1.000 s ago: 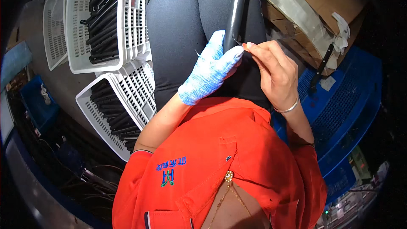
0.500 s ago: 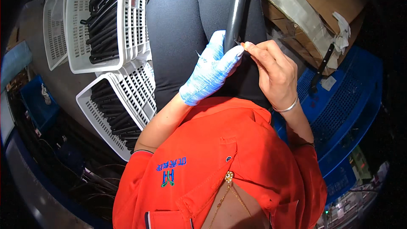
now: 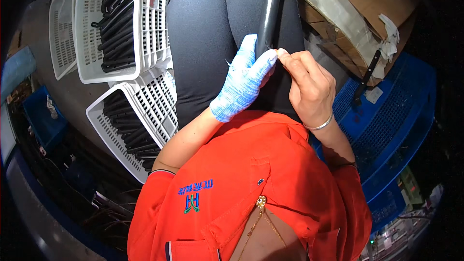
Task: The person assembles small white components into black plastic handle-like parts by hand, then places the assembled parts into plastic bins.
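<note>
My left hand [image 3: 241, 81], in a blue and white knit glove, grips the near end of a long black bar-shaped part [image 3: 269, 9] that lies along my lap. My bare right hand [image 3: 309, 84], with a silver bangle at the wrist, pinches the same end of the part right beside the gloved fingers; something small may be between its fingertips, too small to tell. Both hands meet over my black trousers, above my orange shirt.
Two white slotted baskets [image 3: 154, 14] [image 3: 104, 125] with several black bars stand at my left, a third white basket [image 3: 60, 34] beyond. A cardboard box [image 3: 367, 0] is at upper right. Blue plastic crates [image 3: 396, 116] sit at right, one loose black part [image 3: 366, 75] on them.
Both hands stay on the end of the black part; the fingers have shifted only slightly.
</note>
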`<state>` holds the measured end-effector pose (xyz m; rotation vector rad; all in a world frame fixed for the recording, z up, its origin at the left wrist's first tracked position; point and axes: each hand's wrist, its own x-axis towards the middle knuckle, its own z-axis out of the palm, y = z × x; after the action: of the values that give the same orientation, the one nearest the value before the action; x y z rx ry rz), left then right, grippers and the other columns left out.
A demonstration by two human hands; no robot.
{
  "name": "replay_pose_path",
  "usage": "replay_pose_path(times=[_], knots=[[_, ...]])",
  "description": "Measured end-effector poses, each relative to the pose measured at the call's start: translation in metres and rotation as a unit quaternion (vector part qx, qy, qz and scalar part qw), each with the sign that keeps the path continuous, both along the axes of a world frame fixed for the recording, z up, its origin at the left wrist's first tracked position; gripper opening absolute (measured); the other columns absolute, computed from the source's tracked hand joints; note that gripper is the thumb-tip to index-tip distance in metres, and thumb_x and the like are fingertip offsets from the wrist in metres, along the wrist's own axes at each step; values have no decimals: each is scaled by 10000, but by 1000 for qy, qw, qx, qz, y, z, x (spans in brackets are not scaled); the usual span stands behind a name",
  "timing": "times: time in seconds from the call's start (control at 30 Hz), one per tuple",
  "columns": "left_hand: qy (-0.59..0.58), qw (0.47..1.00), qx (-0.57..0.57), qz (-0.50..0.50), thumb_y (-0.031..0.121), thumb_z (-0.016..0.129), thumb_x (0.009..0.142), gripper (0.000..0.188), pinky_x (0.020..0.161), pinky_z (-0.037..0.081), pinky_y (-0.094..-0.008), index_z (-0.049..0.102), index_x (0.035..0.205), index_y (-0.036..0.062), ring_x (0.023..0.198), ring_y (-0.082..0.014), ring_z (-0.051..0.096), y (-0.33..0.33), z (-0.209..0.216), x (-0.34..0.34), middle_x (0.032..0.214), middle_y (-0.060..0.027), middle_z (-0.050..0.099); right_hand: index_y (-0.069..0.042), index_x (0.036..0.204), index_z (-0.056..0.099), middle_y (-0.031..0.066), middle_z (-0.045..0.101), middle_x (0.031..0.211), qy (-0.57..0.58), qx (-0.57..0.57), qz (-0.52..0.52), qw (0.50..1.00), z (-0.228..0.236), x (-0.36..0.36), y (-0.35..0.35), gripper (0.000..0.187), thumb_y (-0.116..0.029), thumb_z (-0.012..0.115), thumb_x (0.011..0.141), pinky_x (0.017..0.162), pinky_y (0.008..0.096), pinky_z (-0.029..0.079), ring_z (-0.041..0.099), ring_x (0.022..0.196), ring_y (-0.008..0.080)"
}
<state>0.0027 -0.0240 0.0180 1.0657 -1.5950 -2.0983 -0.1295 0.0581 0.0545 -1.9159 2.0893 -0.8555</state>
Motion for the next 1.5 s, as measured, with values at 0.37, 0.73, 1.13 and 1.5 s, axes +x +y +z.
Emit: replay_pose_path(times=[0.37, 0.73, 1.13, 1.5], knots=[[88, 974, 191, 85, 198, 565, 906, 174, 379, 255, -174, 455, 995, 97, 441, -31, 344, 4, 2, -7, 616, 20, 424, -42, 1074, 631, 55, 479, 725, 28, -18, -14, 999, -7, 2, 4, 402, 72, 581, 692, 508, 316, 447, 554, 598, 199], [96, 976, 174, 89, 190, 562, 906, 160, 387, 278, -177, 455, 981, 97, 447, -39, 369, 6, 3, -7, 625, 14, 436, -21, 1028, 634, 99, 553, 765, 17, -1, -43, 999, 3, 11, 3, 351, 113, 585, 708, 548, 322, 456, 587, 624, 239], [96, 968, 219, 76, 214, 547, 917, 178, 390, 276, -182, 473, 1014, 84, 444, -41, 375, 6, 7, -5, 666, -1, 476, -11, 999, 638, 112, 580, 790, -27, 8, -40, 999, -1, 4, 6, 292, 94, 617, 727, 561, 311, 463, 605, 658, 249], [92, 978, 174, 71, 213, 550, 912, 180, 395, 276, -184, 478, 1017, 85, 448, -42, 382, 7, 0, -5, 667, 0, 477, -15, 994, 637, 111, 579, 782, -33, 9, -38, 999, 1, 3, 7, 292, 96, 616, 724, 559, 308, 462, 605, 650, 249]])
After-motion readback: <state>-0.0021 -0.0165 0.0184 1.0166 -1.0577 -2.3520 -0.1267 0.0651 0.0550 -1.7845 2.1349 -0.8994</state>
